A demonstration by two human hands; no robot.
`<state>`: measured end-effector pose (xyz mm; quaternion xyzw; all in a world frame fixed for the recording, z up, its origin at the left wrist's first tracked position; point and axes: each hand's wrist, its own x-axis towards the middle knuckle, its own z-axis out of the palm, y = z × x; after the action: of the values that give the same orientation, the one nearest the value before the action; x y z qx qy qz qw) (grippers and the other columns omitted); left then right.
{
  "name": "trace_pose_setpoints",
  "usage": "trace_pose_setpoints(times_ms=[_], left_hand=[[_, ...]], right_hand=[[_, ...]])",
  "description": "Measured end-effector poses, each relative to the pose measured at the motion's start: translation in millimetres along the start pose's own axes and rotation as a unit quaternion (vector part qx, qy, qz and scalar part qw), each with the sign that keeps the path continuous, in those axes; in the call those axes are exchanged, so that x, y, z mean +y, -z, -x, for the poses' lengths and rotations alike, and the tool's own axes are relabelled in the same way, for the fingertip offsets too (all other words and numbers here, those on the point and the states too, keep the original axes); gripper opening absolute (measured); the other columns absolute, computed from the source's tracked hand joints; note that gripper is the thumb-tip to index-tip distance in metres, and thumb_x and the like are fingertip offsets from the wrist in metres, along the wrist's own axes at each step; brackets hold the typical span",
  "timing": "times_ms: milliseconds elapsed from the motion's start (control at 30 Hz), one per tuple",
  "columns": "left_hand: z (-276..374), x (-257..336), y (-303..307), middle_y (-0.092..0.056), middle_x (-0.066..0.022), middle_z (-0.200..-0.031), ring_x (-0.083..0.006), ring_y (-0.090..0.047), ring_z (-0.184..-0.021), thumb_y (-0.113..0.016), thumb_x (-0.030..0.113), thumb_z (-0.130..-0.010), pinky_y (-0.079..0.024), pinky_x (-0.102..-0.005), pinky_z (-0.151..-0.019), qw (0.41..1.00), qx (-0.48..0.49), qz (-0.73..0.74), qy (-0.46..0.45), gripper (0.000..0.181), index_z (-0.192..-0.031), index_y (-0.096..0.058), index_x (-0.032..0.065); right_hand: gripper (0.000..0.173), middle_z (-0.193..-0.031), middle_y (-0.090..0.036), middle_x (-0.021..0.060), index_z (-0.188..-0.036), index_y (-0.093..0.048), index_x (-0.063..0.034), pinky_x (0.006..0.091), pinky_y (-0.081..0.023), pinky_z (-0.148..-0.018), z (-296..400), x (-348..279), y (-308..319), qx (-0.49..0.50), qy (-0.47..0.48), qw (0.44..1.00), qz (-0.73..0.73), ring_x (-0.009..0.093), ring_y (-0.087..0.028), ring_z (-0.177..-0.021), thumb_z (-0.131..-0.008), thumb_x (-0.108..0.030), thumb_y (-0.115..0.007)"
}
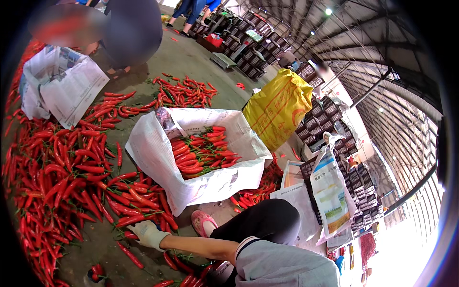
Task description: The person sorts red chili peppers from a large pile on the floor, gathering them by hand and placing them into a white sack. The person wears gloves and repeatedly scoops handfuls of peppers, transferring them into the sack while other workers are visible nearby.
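Observation:
My right hand [148,235], in a pale knit work glove, reaches down to the floor at the edge of the pepper pile. Its fingers are closed around a red chili pepper [130,235], partly hidden by the glove. My left hand is out of view. Above my glove lie more loose red chili peppers [132,197] with green stems. A paper-lined box [211,193] stands beyond them, partly filled with peppers [200,154] laid in rows. One single pepper [131,255] lies on the floor just below my hand.
A large pepper heap [53,172] spreads across the left. Another paper-lined container [71,89] stands near a blurred person [132,32]. A yellow sack [281,107], a newspaper-draped crate [331,193], my bent knee [276,215] and stacked crates [322,118] are to the right.

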<state>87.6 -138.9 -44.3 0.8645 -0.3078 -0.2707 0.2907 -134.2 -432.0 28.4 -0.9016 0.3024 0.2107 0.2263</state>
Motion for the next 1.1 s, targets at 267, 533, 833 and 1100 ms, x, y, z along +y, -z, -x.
trace_pose_setpoints(times_ms=[267, 533, 833, 1100], left_hand=[[44, 27, -50, -0.061, -0.0102, -0.114, -0.0262, -0.058, -0.105, -0.059, 0.030, -0.085, -0.045, -0.0413, -0.094, 0.678, -0.117, 0.725, 0.017, 0.047, -0.124, -0.053, 0.0064], [54, 112, -52, -0.062, -0.0153, -0.112, -0.0324, -0.059, -0.106, -0.059, 0.012, -0.085, -0.046, -0.0478, -0.096, 0.563, -0.104, 0.820, -0.024, 0.043, -0.125, -0.051, -0.0002], [88, 91, -58, -0.057, -0.0124, -0.115, -0.0319, -0.056, -0.108, -0.060, 0.016, -0.085, -0.044, -0.0509, -0.097, 0.504, -0.026, 0.861, 0.059, 0.047, -0.128, -0.047, 0.0035], [84, 71, -76, -0.061, -0.0114, -0.118, -0.0290, -0.059, -0.105, -0.054, 0.025, -0.092, -0.043, -0.0472, -0.098, 0.503, -0.050, 0.863, -0.006, 0.045, -0.133, -0.046, 0.0086]], right_hand=[[0.063, -0.118, -0.059, 0.0218, -0.130, -0.049, -0.0066, 0.0438, -0.044, -0.096, 6, -7, 4, 0.013, 0.165, 0.962, -0.219, 0.036, -0.056, -0.110, -0.076, -0.034, -0.067], [0.077, -0.114, -0.059, 0.0287, -0.137, -0.040, -0.0015, 0.0454, -0.048, -0.088, -64, -132, 175, 0.106, 0.144, 0.966, -0.188, 0.039, -0.059, -0.107, -0.074, -0.039, -0.066], [0.047, -0.098, -0.066, 0.0212, -0.109, -0.062, -0.0050, 0.0411, -0.049, -0.082, -13, -70, 13, -0.175, 0.140, 0.932, -0.285, 0.035, -0.064, -0.093, -0.074, -0.035, -0.070], [0.042, -0.101, -0.065, 0.0215, -0.104, -0.064, -0.0070, 0.0441, -0.049, -0.083, -11, -79, -42, -0.107, 0.129, 0.947, -0.275, 0.037, -0.062, -0.095, -0.070, -0.032, -0.068]])
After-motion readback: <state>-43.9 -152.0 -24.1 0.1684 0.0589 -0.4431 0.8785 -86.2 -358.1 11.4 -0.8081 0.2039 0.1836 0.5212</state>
